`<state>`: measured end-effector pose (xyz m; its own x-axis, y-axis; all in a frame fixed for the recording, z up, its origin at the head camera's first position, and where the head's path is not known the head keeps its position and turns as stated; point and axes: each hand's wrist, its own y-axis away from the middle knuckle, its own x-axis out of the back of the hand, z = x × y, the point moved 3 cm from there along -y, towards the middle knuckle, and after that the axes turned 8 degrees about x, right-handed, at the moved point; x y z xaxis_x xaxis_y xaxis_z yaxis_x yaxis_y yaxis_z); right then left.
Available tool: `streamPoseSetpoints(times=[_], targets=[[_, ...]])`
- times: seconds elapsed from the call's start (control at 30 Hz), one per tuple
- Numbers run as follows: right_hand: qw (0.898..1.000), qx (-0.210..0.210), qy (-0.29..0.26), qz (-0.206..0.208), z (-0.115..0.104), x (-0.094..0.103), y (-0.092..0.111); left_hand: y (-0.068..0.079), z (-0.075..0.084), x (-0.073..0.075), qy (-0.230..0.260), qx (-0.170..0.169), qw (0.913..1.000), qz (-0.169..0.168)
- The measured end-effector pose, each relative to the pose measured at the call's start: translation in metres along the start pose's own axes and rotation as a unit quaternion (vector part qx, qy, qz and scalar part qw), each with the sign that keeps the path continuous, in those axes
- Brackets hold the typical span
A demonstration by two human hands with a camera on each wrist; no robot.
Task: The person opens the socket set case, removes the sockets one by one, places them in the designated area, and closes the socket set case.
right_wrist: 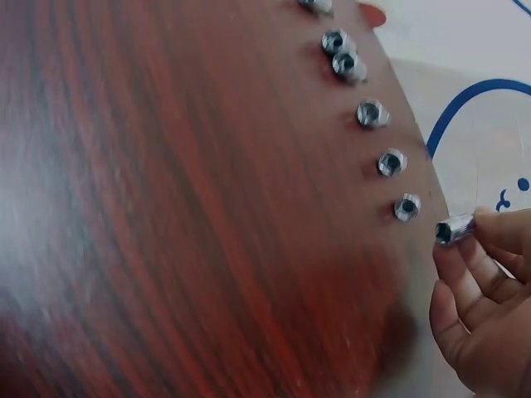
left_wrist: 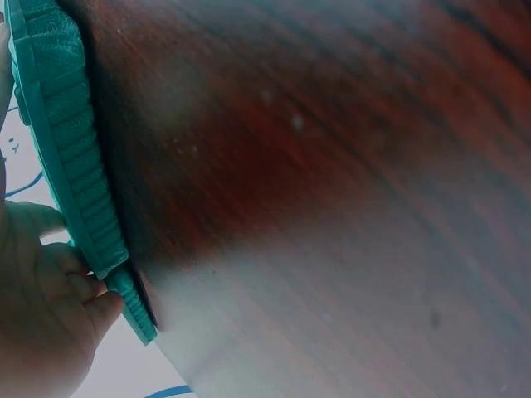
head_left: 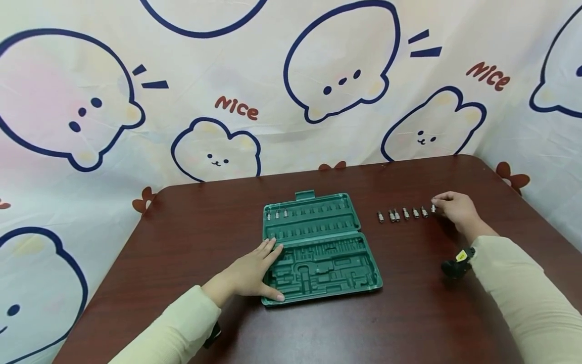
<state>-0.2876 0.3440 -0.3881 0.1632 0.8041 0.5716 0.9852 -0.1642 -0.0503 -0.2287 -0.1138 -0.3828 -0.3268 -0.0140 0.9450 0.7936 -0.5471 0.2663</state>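
Note:
A green plastic socket-set case (head_left: 370, 275) lies unfolded on the table, its moulded slots facing up. My left hand (head_left: 247, 270) rests on the case's left side with fingers spread; in the left wrist view the case's ribbed outer wall (left_wrist: 79, 157) shows beside the hand. At the right, my right hand (head_left: 458, 211) pinches a small silver socket (right_wrist: 455, 230) between thumb and fingertips. Leftward from it runs a row of several similar sockets (head_left: 406, 213), two of them close together. Three sockets (head_left: 285, 213) sit in the upper left slots of the case.
The dark reddish-brown table (head_left: 200, 222) has a rounded far edge. Behind it hangs a pale cloth (head_left: 291, 146) with cartoon outlines. A black wrist device (head_left: 456, 265) is strapped by my right sleeve (head_left: 514, 273).

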Motion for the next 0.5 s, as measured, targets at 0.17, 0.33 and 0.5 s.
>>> streamPoseSetpoints(times=[0.17,0.33,0.5], targets=[[0.998,0.021,0.051,-0.018,-0.0021,0.0006,-0.0034,0.0006,-0.0006,0.0023,-0.002,0.003,1.0000,0.004],[0.995,0.030,0.088,-0.032,-0.0013,-0.0020,-0.0067,0.0018,-0.0002,0.0011,0.002,0.003,1.0000,0.002],[0.992,0.024,0.117,-0.035,0.0019,-0.0042,-0.0082,0.0016,0.0003,0.0001,0.000,0.002,1.0000,0.003]])
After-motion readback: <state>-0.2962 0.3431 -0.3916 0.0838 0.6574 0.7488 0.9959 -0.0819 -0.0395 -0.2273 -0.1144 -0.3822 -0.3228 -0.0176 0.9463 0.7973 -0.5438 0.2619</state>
